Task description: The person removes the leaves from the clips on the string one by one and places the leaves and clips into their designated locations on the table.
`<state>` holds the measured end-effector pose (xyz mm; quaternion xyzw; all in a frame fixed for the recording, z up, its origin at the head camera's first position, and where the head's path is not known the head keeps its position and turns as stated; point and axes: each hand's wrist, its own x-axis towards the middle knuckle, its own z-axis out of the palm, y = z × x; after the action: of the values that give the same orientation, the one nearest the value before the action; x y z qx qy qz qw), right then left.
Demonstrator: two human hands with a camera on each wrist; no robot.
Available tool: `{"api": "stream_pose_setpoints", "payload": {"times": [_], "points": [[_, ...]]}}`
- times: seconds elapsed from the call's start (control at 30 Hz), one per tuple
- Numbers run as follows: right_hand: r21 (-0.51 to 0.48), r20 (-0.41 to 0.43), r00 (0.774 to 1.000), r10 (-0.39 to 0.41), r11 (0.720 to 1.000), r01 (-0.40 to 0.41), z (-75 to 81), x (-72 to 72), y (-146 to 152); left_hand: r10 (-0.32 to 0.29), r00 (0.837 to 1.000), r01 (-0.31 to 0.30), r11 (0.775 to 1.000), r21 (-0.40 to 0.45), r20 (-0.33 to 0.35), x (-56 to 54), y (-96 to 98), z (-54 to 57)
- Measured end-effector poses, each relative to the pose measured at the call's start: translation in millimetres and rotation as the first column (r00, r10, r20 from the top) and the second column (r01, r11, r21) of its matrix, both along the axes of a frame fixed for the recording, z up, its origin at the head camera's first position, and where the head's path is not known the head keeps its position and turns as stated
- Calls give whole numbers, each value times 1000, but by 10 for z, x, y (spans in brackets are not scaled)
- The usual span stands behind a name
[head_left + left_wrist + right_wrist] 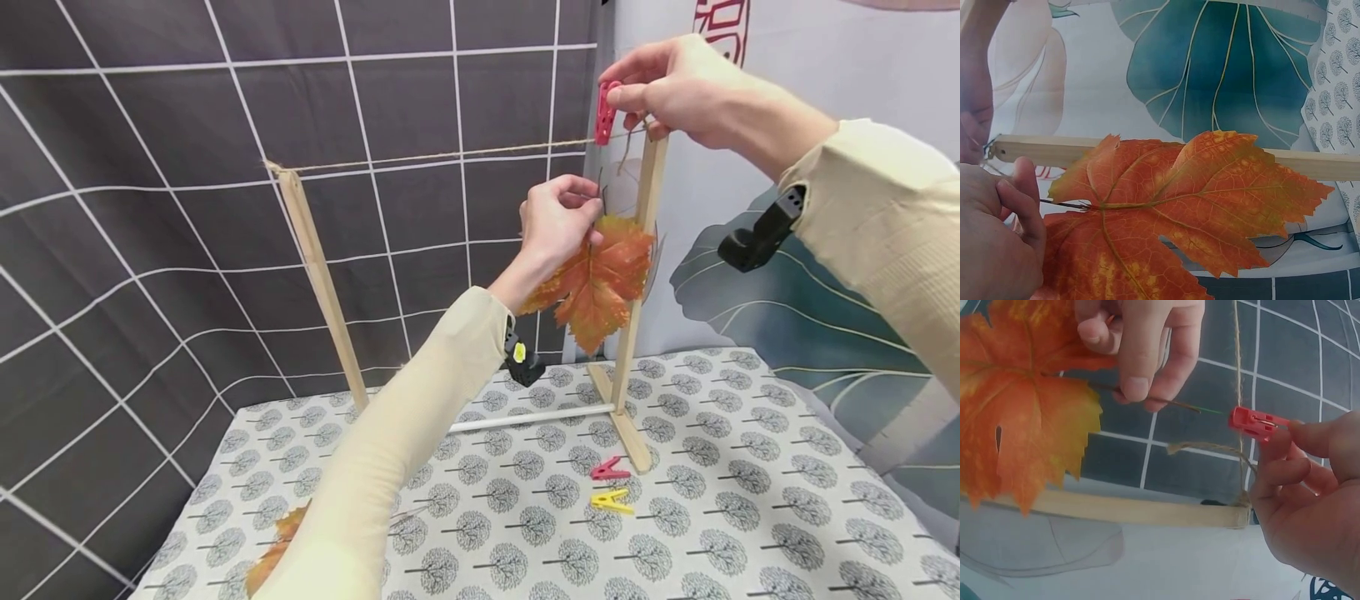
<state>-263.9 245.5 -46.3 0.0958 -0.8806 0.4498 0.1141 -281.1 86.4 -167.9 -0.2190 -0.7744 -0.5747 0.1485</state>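
My left hand pinches the thin stem of an orange artificial maple leaf, which hangs below the fingers near the right post. Up at the twine, my right hand grips a red clothespin between thumb and fingers. In the right wrist view, the nose of the clothespin meets the twine, and the tip of the leaf stem points at it. Whether the stem lies inside the clothespin's bite cannot be told. The left wrist view shows the leaf spread out beside the fingers.
The twine runs between two wooden posts, left and right, joined low by a white rod. On the tree-patterned cloth lie a red clothespin, a yellow clothespin and another leaf, partly behind my left sleeve.
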Motion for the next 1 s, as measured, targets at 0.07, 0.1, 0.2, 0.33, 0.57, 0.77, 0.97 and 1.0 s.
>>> {"api": "stream_pose_setpoints", "payload": {"times": [0.07,0.1,0.2,0.33,0.57,0.77,0.97,1.0], "points": [[-11,-5,1000,-3,1000,3,-4,1,-2,3,1000,-3,1000,-2,-2,-1,3,0],[-16,-10,1000,-6,1000,6,-7,3,-4,5,1000,-5,1000,-3,-4,-2,3,0],[-30,-27,999,-20,999,19,-14,18,-18,4,1000,-4,1000,11,-7,-5,2,6],[-53,-51,998,-40,998,38,-30,44,-34,-6,1000,6,1000,26,-9,-7,-6,16],[-103,-76,994,-74,992,66,-24,68,-60,-21,1000,22,999,33,-9,-5,-13,36],[-123,-99,990,-97,989,85,-14,68,-76,-14,1000,14,999,35,1,2,-4,40],[-126,-112,985,-130,985,115,-21,70,-78,-24,1000,23,999,41,12,10,3,30],[-127,-113,985,-132,985,117,-23,72,-78,-22,1000,21,999,40,11,10,3,28]]}}
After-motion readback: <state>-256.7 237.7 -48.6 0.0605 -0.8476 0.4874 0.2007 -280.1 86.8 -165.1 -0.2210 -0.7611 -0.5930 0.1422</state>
